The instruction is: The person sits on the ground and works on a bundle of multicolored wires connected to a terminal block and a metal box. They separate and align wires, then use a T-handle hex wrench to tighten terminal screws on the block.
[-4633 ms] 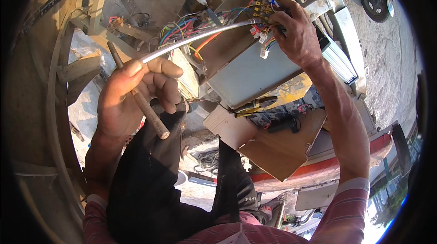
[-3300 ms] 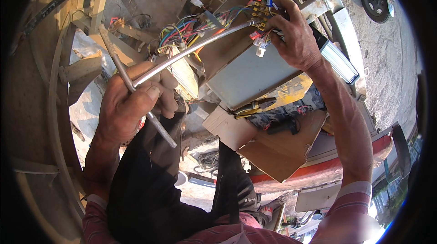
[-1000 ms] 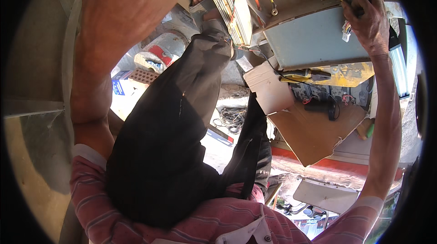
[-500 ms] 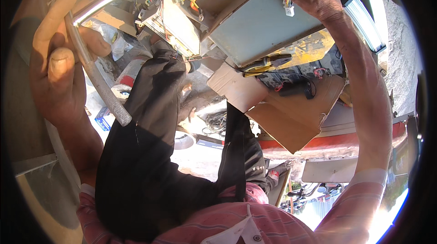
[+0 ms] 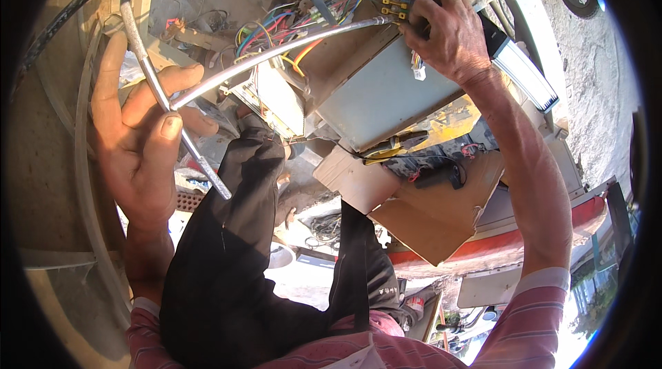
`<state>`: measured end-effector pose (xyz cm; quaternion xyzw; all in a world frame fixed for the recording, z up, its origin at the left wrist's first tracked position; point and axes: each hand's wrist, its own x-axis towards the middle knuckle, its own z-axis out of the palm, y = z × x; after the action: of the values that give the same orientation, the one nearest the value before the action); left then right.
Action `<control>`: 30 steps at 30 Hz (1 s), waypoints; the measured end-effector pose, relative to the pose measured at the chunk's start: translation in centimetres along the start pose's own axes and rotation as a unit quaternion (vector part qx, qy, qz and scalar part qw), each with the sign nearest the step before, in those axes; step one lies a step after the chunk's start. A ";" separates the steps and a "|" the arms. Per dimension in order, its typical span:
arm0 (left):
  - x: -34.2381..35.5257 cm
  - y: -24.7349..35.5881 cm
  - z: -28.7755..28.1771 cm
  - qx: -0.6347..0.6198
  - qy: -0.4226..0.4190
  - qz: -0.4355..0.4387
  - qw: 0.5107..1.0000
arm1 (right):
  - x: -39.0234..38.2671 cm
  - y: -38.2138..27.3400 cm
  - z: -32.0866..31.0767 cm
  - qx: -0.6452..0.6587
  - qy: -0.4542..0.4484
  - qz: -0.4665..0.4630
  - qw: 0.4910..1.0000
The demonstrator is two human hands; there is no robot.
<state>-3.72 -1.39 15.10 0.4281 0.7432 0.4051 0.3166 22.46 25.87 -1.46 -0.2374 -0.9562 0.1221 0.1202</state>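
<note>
At the left, my left hand (image 5: 152,141) grips a metal T-handle wrench (image 5: 276,49) by its crossbar with knurled ends, the thumb and fingers around the middle. The wrench's long thin shaft runs across to the right, its tip at a terminal block (image 5: 395,0) with yellow metal tabs and dark screws. My right hand (image 5: 448,28) pinches that block from its right side, above a grey metal box. Red, blue and white wire ends stick out at the block's top. Whether the tip sits on a screw is too small to tell.
A loose bundle of coloured wires (image 5: 269,31) lies beyond the shaft, near a finned controller box (image 5: 276,97). Below the grey metal box (image 5: 376,93) are yellow-handled pliers (image 5: 396,147) and a torn cardboard piece (image 5: 441,210). A black cable (image 5: 76,4) crosses the upper left.
The terminal block and the shaft's tip have come into view. My left hand and the crossbar appear farther right, with the bar turned. My right hand shows lower, its fingers now visible on the block.
</note>
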 end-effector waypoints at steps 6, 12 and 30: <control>-0.3 -0.3 0.9 -0.162 -0.035 -0.113 0.980 | 0.1 0.1 0.2 0.036 0.035 -0.008 0.999; -0.6 -0.8 2.6 -0.274 -0.082 -0.203 0.936 | 0.3 -0.4 0.2 0.009 0.015 0.006 1.000; 0.8 0.2 2.1 -0.119 -0.204 -0.102 0.966 | 0.4 -0.3 0.5 -0.008 0.014 0.003 1.000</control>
<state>-2.28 0.07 14.19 0.3828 0.6493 0.3601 0.5497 21.88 25.69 -1.83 -0.2431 -0.9546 0.1116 0.1314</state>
